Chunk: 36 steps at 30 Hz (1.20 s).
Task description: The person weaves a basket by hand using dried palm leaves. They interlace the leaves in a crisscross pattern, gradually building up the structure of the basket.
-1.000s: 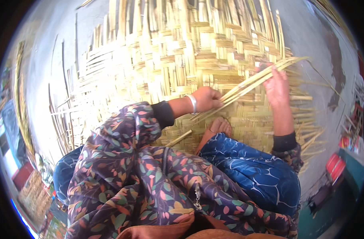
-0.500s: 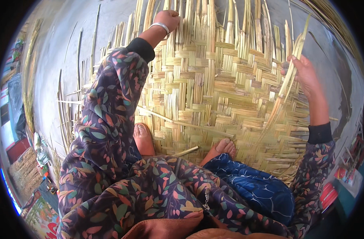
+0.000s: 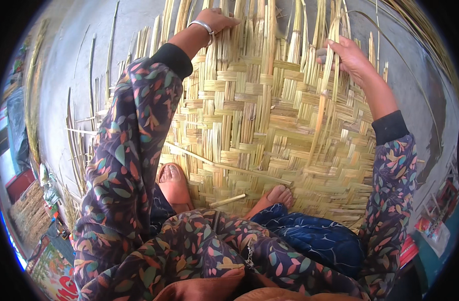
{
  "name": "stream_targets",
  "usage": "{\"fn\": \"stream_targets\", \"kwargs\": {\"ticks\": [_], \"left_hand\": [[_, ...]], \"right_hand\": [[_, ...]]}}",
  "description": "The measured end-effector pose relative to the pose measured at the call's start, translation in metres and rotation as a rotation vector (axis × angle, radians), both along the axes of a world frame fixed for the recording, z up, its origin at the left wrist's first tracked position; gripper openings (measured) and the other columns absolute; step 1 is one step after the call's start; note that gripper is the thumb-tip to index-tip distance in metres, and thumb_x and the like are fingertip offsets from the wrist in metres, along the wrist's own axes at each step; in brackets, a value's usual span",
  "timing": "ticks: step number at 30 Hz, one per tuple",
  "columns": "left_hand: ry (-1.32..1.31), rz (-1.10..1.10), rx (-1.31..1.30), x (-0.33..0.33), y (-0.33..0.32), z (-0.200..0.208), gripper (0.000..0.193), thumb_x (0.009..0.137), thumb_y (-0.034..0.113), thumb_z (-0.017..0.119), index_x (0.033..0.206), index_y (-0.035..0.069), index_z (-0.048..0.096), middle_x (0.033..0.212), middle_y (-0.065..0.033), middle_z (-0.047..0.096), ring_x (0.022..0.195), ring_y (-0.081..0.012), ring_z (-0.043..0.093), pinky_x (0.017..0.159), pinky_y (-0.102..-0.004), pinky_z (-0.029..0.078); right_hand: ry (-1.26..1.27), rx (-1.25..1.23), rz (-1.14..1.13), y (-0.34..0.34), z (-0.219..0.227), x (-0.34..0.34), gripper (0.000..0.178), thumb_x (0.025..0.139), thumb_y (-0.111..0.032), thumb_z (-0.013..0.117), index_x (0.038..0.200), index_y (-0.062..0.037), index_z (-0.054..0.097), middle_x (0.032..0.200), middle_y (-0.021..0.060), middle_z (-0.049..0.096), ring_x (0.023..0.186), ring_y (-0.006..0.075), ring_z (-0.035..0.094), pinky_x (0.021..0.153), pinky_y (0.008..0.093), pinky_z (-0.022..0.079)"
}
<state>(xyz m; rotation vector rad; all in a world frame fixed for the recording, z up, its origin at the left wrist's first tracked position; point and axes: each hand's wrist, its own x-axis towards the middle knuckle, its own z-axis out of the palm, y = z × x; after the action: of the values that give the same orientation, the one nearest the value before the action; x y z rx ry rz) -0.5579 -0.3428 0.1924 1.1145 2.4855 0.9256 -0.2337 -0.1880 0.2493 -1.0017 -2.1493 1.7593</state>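
Note:
A half-woven mat [image 3: 244, 108] of flat, pale yellow-green reed strips lies beneath me, its unwoven strip ends fanning out at the far edge. My left hand [image 3: 215, 21], with a silver bangle at the wrist, is closed around some of those upright ends, its fingertips partly hidden. At the far right of the mat, my right hand [image 3: 349, 57] pinches a long split reed strip [image 3: 320, 108] between thumb and fingers. That strip hangs toward me over the weave. A loose reed strip [image 3: 224, 164] lies slantwise across the near part of the mat.
My sandalled left foot [image 3: 174, 183] and right foot [image 3: 277, 198] are at the mat's near side. Loose thin reeds [image 3: 78, 143] lie on the grey floor [image 3: 63, 90] to the left. A bundle of long stalks [image 3: 430, 35] lies at the far right.
My right hand has moved left and away from me, carrying the long strip over the mat's far strip ends. My left hand has shifted slightly, its thumb side now reaching right.

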Motion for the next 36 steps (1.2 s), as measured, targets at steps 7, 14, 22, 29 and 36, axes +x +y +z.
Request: {"fn": "stream_targets", "kwargs": {"ticks": [7, 14, 22, 29, 36], "left_hand": [[-0.206, -0.027, -0.118, 0.044, 0.000, 0.061, 0.039, 0.076, 0.030, 0.076, 0.099, 0.004, 0.062, 0.080, -0.0078, 0.067, 0.059, -0.0180, 0.059, 0.053, -0.0292, 0.048], [-0.576, -0.089, -0.022, 0.051, 0.005, 0.051, 0.031, 0.076, 0.025, 0.077, 0.087, -0.002, 0.067, 0.076, -0.0112, 0.068, 0.060, -0.0184, 0.068, 0.053, -0.0295, 0.054], [-0.697, -0.209, 0.182, 0.045, -0.015, 0.039, 0.028, 0.073, 0.019, 0.078, 0.086, -0.002, 0.065, 0.078, -0.0114, 0.069, 0.065, -0.0208, 0.069, 0.053, -0.0295, 0.054], [-0.754, -0.166, 0.288, 0.056, -0.025, 0.029, 0.030, 0.071, 0.018, 0.081, 0.081, -0.003, 0.061, 0.073, -0.0106, 0.065, 0.051, -0.0137, 0.060, 0.042, -0.0258, 0.045], [-0.630, -0.060, 0.361, 0.059, -0.013, 0.009, 0.042, 0.072, 0.010, 0.079, 0.099, -0.010, 0.054, 0.088, -0.0152, 0.065, 0.073, -0.0215, 0.067, 0.062, -0.0340, 0.059]], "right_hand": [[0.087, 0.027, 0.020, 0.007, -0.006, -0.012, 0.028, 0.098, -0.025, 0.046, 0.107, 0.0011, 0.050, 0.100, 0.0111, 0.060, 0.087, 0.0186, 0.067, 0.070, 0.0271, 0.056], [0.089, 0.074, -0.013, 0.027, -0.017, -0.014, 0.031, 0.098, -0.028, 0.046, 0.111, 0.0004, 0.051, 0.102, 0.0100, 0.062, 0.090, 0.0161, 0.066, 0.072, 0.0297, 0.054], [-0.013, 0.406, -0.014, 0.053, -0.025, -0.027, 0.029, 0.095, -0.029, 0.046, 0.106, -0.0058, 0.061, 0.100, 0.0033, 0.063, 0.088, 0.0138, 0.056, 0.084, 0.0302, 0.043], [0.028, 0.374, -0.041, 0.037, -0.020, -0.026, 0.025, 0.096, -0.029, 0.046, 0.098, -0.0076, 0.060, 0.099, 0.0032, 0.061, 0.094, 0.0121, 0.054, 0.088, 0.0301, 0.041], [0.093, 0.304, -0.065, 0.045, -0.027, -0.019, 0.028, 0.096, -0.028, 0.047, 0.107, -0.0051, 0.058, 0.102, 0.0021, 0.062, 0.091, 0.0110, 0.055, 0.085, 0.0280, 0.042]]}}
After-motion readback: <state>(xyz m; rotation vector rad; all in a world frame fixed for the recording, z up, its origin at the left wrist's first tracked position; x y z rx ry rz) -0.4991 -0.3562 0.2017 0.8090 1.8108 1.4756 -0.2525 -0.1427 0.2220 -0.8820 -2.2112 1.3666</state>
